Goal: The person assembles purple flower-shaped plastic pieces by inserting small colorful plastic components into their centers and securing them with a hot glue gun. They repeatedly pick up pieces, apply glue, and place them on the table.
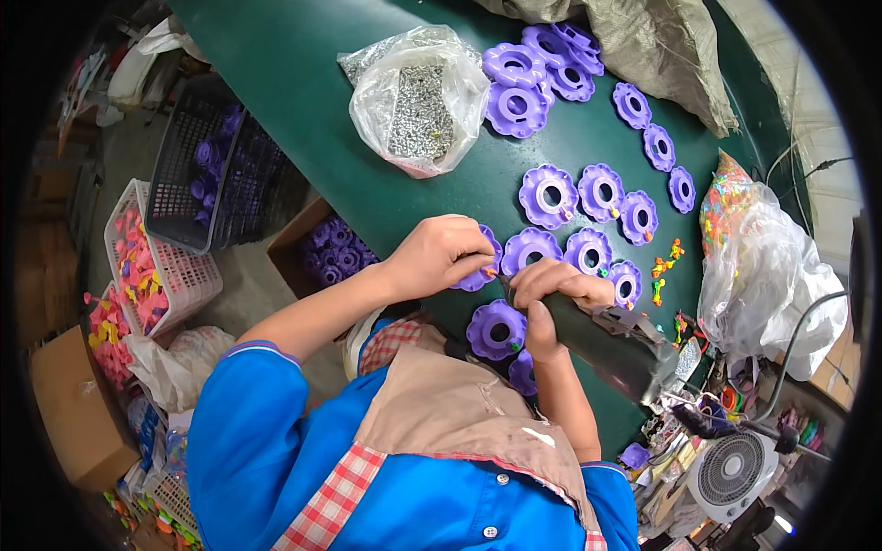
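My left hand is closed on the edge of a purple flower-shaped plastic ring, with a small orange piece near the fingertips. My right hand wraps round a dark electric screwdriver, its front end pointing toward that ring. Whether the tip touches the ring is hidden behind the fingers. Close to both hands lie more purple rings, one just beyond and one nearer my apron. Several of the rings in the middle group carry a small coloured piece at the rim.
A clear plastic bag of small metal screws stands on the green table. More purple rings are piled at the back, beside a woven sack. Small coloured pieces and a plastic bag lie right. Crates stand left; a fan lower right.
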Tool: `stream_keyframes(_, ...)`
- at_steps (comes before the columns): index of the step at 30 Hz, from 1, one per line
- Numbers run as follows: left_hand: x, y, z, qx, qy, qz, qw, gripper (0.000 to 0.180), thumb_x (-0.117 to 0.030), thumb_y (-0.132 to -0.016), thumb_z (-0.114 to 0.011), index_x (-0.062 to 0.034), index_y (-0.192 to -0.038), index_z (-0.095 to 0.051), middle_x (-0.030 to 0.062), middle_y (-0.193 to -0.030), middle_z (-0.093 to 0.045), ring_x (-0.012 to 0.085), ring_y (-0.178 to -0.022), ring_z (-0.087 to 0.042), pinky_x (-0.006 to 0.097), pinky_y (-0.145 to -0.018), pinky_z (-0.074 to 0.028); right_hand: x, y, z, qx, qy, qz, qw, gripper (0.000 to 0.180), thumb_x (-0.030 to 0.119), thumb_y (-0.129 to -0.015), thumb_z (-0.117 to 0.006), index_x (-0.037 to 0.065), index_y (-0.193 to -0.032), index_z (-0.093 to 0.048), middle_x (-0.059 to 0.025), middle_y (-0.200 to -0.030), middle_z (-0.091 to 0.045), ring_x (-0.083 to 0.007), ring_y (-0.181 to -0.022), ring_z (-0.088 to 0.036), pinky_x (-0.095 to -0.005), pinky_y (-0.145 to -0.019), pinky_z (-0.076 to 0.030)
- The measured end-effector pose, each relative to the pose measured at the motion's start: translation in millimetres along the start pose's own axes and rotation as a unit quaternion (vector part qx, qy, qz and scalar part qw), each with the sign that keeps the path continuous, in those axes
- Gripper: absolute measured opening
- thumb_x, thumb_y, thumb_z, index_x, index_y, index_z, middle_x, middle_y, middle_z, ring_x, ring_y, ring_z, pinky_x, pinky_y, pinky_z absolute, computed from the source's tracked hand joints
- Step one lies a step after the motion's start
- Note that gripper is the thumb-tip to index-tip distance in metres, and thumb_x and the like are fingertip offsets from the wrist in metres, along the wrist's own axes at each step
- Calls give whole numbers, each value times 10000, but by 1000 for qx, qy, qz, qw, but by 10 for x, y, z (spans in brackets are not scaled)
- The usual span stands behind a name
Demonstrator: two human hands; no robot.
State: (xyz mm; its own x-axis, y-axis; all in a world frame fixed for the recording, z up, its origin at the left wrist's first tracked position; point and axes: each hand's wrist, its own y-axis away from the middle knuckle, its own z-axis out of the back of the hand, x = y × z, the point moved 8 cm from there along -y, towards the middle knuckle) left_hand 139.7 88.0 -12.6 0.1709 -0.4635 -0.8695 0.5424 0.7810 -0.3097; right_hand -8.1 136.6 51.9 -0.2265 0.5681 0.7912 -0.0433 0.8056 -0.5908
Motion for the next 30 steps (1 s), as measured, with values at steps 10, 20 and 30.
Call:
stream_keyframes(10, -201, 62, -86, 17, 52, 19, 998, 96, -81, -856, -819, -20, -917, -777, 104, -847, -732, 260, -783, -698, 371, -718, -550, 401, -86, 207, -123, -29, -28, 992, 525, 108, -890, -658, 119, -1379, -470, -72, -769, -568, -209, -653, -557, -402, -666, -522)
stream_keyframes(20, -325, 165, -350, 8, 257, 86, 963, 133, 51, -839, -829, -29, -940, -795, 57, -843, -743, 133, -771, -636, 324, -800, -523, 895, 11, 298, -131, -57, -2, 990, 481, 201, -942, -715, 154, -1362, -486, -59, -752, -595, -188, -635, -567, -376, -667, -503)
stream_keyframes(30, -448, 255, -469, 11, 252, 88, 964, 144, 49, -838, -824, -40, -948, -796, 44, -859, -743, 152, -795, -646, 346, -843, -501, 1030, 172, 337, -162, -70, -20, 984, 496, 221, -955, -766, 188, -1314, -426, -56, -783, -623, -216, -660, -612, -415, -681, -554)
